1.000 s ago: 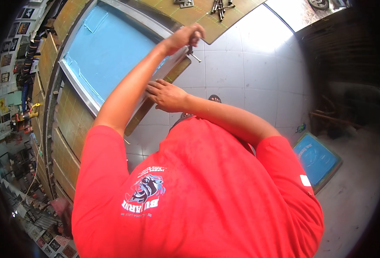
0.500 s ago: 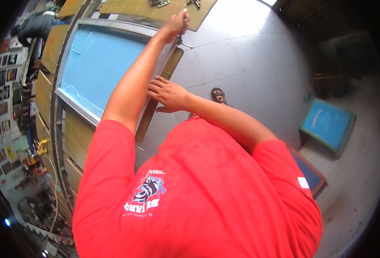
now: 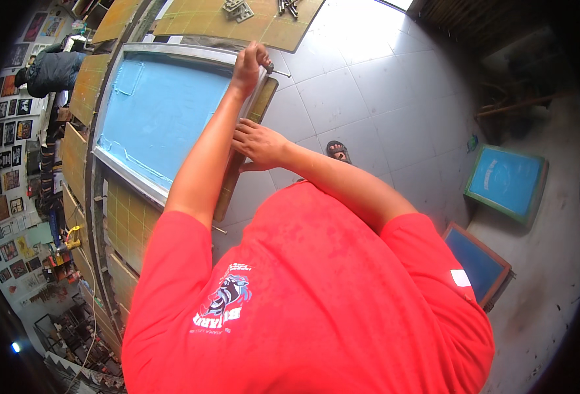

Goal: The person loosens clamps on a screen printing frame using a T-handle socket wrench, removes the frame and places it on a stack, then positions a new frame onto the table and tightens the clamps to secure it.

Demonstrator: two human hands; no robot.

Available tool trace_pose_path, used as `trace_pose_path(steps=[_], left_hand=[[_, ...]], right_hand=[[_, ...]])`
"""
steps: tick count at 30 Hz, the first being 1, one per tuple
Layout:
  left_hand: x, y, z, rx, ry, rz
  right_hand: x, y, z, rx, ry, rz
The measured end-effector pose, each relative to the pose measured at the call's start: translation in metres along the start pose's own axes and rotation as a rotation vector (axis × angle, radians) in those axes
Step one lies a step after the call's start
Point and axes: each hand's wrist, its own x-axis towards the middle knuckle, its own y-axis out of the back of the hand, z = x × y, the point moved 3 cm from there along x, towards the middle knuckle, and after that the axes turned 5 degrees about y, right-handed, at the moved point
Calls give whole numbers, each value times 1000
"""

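Note:
A light-blue screen [image 3: 158,111] in a silver metal frame [image 3: 132,167] lies at an angle on the left, beside a long yellowish strip [image 3: 227,197]. At the frame's upper right corner my left hand [image 3: 248,69] has its fingers curled round the dark metal screw clamp [image 3: 270,68], whose thin crossbar sticks out to the right. My right hand [image 3: 260,146] rests lower on the frame's right side, fingers stretched out over the edge; what lies under its fingertips is partly hidden.
Yellowish boards [image 3: 129,217] line the left; another board above holds metal fittings [image 3: 237,10] and bolts [image 3: 288,6]. A co-worker [image 3: 50,72] bends at upper left. A green-edged blue screen [image 3: 503,180] and an orange-edged one [image 3: 473,256] are at the right, beside tiled floor [image 3: 382,92].
My left hand's grip has turned slightly on the clamp. My right hand stays by the frame edge. The view has shifted, bringing the co-worker and a second screen at the right into sight.

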Motion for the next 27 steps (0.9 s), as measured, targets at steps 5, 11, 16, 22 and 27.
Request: trace_pose_path(steps=[5, 11, 16, 22, 27], left_hand=[[-44, 7, -11, 235, -133, 156], [-77, 9, -14, 425, -94, 264], [-88, 7, -5, 384, 28, 342], [-100, -7, -6, 438, -23, 345], [-155, -29, 7, 230, -91, 482]], right_hand=[[-3, -10, 4, -52, 29, 19], [-12, -2, 3, -19, 135, -22], [-57, 32, 33, 318, -537, 224], [-77, 46, 143, 1077, -1265, 382], [-68, 43, 169, 1171, -1182, 206]])
